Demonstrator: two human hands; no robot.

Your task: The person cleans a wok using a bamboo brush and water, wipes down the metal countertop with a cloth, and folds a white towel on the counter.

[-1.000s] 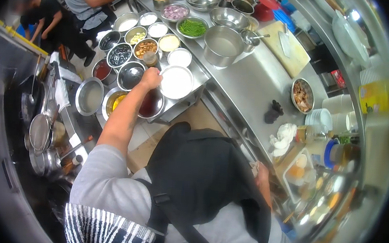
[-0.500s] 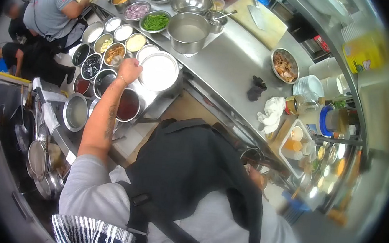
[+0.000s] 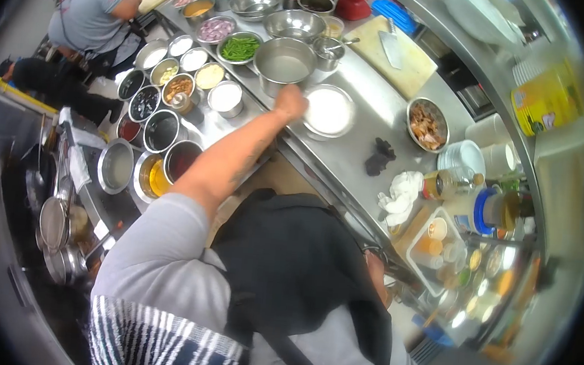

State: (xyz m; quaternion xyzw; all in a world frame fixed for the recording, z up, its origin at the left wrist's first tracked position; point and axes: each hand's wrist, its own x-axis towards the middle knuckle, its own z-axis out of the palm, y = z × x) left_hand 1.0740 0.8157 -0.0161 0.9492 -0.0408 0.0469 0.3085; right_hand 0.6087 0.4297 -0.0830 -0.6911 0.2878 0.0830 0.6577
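Note:
My left hand (image 3: 291,105) is closed on the near-left rim of a round metal bowl with white contents (image 3: 330,110), at the edge of the steel counter. Just behind my hand stands a deep steel pot (image 3: 284,62). To its left, small metal containers sit in rows, among them a tub of white contents (image 3: 226,98) and one with brown pieces (image 3: 178,90). My right hand (image 3: 378,278) hangs low beside the counter's front edge, by my apron; its fingers are mostly hidden.
A cleaver (image 3: 390,46) lies on a cutting board (image 3: 405,71). Beyond the bowl are dark crumpled gloves (image 3: 380,156), a bowl of cooked meat (image 3: 427,124) and a white cloth (image 3: 400,196). A person in grey (image 3: 92,19) works at the far left.
My left hand has moved right with the bowl of white contents, from above the small containers to the counter. A container of yellow liquid now shows at the left.

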